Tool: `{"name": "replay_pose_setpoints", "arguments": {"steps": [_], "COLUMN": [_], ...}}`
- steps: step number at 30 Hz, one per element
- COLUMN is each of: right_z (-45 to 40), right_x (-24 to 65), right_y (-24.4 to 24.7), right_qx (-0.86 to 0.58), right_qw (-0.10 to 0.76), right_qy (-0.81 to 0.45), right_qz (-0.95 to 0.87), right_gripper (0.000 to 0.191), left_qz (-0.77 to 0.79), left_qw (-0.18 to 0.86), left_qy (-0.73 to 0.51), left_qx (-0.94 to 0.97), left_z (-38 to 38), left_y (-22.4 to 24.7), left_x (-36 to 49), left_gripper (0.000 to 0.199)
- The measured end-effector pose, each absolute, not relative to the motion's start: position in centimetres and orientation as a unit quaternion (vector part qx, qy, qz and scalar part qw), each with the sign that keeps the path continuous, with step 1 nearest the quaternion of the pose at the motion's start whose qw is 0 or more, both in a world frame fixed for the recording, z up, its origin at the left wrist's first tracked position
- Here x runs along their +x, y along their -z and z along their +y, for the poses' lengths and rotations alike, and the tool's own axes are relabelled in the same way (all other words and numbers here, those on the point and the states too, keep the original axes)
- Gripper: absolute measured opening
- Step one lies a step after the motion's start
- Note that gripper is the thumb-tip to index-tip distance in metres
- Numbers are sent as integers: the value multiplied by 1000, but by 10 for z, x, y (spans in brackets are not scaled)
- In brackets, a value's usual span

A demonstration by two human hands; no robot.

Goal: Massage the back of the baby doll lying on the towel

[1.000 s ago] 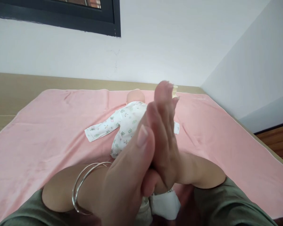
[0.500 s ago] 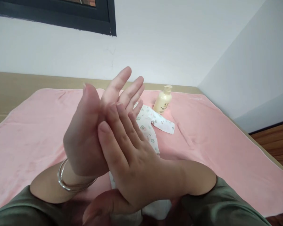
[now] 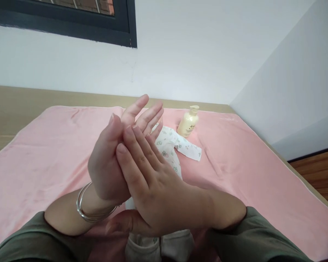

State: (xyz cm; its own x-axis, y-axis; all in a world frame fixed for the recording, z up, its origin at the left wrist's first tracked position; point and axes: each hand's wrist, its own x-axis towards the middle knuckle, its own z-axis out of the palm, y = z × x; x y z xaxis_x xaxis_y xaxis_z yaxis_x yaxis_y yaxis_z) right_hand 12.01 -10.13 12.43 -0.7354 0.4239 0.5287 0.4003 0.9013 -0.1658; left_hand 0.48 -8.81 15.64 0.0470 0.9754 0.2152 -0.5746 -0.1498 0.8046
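Observation:
My left hand (image 3: 106, 163) is raised palm up with its fingers stretched out, and silver bangles (image 3: 83, 207) circle its wrist. Across its palm lies my right hand (image 3: 155, 189), flat, fingers extended, thumb pointing left. The two palms press together, so whatever is between them is hidden. Below and behind the hands, a small white baby garment (image 3: 168, 145) with a green and pink print lies spread out; the hands cover its middle. Just past its sleeve stands a pale yellow pump bottle (image 3: 188, 122) with dark lettering.
A pink blanket (image 3: 240, 156) covers most of the light wooden surface (image 3: 19, 96). White walls meet in the corner at the right. A dark window frame (image 3: 98, 27) is at the upper left. Wood-grain panelling (image 3: 317, 174) shows at the right edge.
My left hand has slid slightly right and down under my right hand, palms still touching. The view has shifted a little; the bottle and garment stay in place.

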Motion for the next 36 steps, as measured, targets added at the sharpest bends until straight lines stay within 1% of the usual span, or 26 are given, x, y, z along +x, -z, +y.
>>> {"name": "replay_pose_setpoints", "arguments": {"steps": [3,10,13,17,20,26,36], "right_z": [-97,-93,-89,-81,-78,-79,-79], "right_x": [121,120,121,121,120,121,126], "right_y": [-124,-129,-129,-125,-124,-129,-131], "right_qx": [-205,-193,-188,-185,-183,-203,-201], "right_qw": [295,302,298,303,296,284,271], "right_qy": [-22,-33,-32,-32,-37,-57,-70], "right_qz": [-933,-933,-935,-934,-937,-935,-939], "right_gripper": [90,90,95,106,109,99,86], "left_qz": [249,268,285,322,319,302,327], "left_qw": [603,592,584,563,575,603,598], "left_qy": [-642,-656,-662,-661,-659,-665,-649], "left_qx": [404,385,373,377,365,321,338], "left_z": [-84,-81,-80,-76,-74,-73,-70], "left_y": [-154,-154,-155,-153,-151,-150,-146], "left_x": [4,4,5,7,7,6,6], "left_gripper": [52,47,46,44,44,42,42]}}
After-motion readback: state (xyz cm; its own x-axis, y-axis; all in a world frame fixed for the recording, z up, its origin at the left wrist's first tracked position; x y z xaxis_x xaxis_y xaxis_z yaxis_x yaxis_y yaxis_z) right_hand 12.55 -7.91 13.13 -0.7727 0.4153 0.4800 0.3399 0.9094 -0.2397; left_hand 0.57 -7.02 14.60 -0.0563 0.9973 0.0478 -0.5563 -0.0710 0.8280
